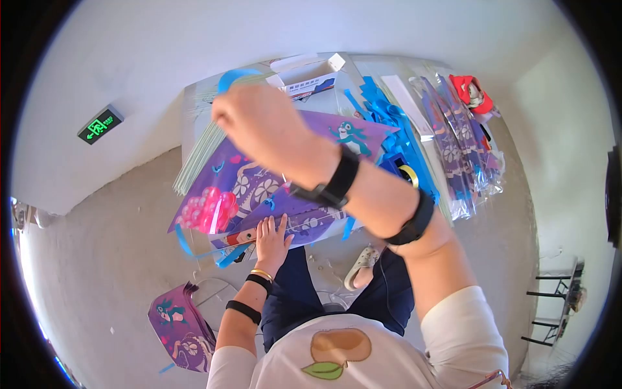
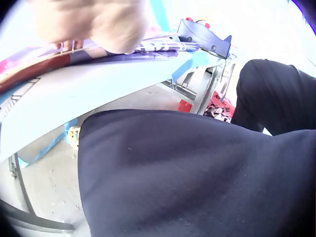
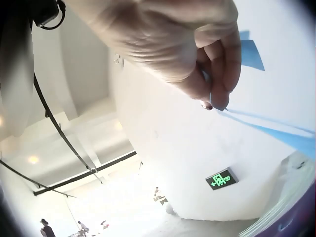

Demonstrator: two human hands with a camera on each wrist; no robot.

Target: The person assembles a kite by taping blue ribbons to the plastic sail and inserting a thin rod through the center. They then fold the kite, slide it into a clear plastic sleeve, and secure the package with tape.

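Note:
My right hand [image 1: 259, 123] is raised over the far left of the table, pinching a blue ribbon [image 3: 281, 133] between thumb and fingers. In the head view the ribbon loops up behind the knuckles. A purple printed sheet [image 1: 220, 168] with pink balloons and a blue figure covers the near tabletop, partly hidden beneath my right forearm. My left hand [image 1: 271, 243] rests on the sheet's near edge with its fingers straight. Just left of it, a blue strip [image 1: 233, 256] juts past the edge. In the left wrist view that hand [image 2: 94, 24] lies at the table's rim.
Thin pale rods [image 1: 201, 165] lie along the table's left side. An opened white box [image 1: 311, 78] stands at the back. Blue strips [image 1: 389, 120], a tape roll [image 1: 408, 174] and plastic-wrapped purple sheets [image 1: 457, 136] occupy the right. More printed sheets [image 1: 184, 330] hang low at left.

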